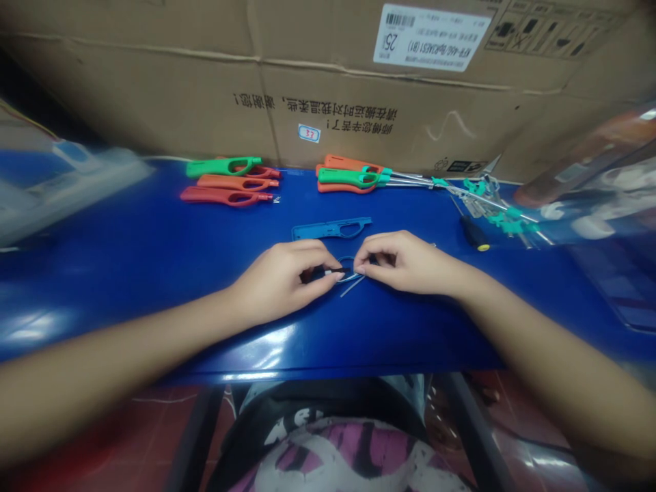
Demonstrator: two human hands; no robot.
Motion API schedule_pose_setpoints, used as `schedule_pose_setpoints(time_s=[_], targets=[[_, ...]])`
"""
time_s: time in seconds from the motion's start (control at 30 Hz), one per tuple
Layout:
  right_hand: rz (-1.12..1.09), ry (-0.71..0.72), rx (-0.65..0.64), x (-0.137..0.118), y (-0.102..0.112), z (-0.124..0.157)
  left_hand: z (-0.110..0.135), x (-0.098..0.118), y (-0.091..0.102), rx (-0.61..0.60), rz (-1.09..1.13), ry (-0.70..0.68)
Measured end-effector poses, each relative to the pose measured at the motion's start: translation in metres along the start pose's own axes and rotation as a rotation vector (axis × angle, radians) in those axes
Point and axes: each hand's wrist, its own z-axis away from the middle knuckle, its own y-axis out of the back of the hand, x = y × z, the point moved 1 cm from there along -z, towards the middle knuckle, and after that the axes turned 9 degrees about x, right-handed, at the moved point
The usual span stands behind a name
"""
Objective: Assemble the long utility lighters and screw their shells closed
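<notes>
Left hand (292,277) pinches a black part (345,270), right hand (404,263) a thin wire (349,278); far left, blurred translucent container (66,198), contents unclear.

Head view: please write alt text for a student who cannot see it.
A person's left hand pinches a small black part, the right hand close beside it, at a blue table. Beyond lie a blue casing and two groups of colourful handles, before a cardboard box.

Your blue handle shell (318,230), green, orange and red lighter handles (220,182), blue tabletop (154,273), brown cardboard box (154,102), your pink-black-white patterned clothing (348,444)
</notes>
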Motion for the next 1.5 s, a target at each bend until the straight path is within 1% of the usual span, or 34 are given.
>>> schedule_pose_setpoints(time_s=[0.23,0.43,0.53,0.77,1.03,1.3,1.5], targets=[[0.011,-0.010,-0.005,-0.0020,0.0012,0.0016,-0.0020,0.0005,-0.0009,0.034,0.016,0.055],[0.013,0.076,-0.049,-0.0023,0.0047,0.0025,-0.0018,-0.0034,-0.0014,0.033,0.036,0.024],[0.020,0.091,-0.052,-0.0019,0.0056,0.0020,-0.0023,-0.0050,-0.0014,0.047,0.021,0.014],[0.050,0.046,-0.049,-0.0018,0.0040,0.0014,-0.0026,-0.0052,-0.0013,0.073,0.019,0.030],[0.035,0.058,-0.038,-0.0009,0.0047,0.0016,-0.0027,-0.0074,-0.0030,0.078,0.009,0.049],[-0.013,0.082,-0.099,0.0003,0.0086,0.0028,-0.0026,-0.0082,-0.0043,0.076,0.011,0.033],[-0.007,0.075,-0.077,0.0007,0.0073,0.0024,-0.0037,-0.0085,-0.0054,0.078,0.000,0.041]])
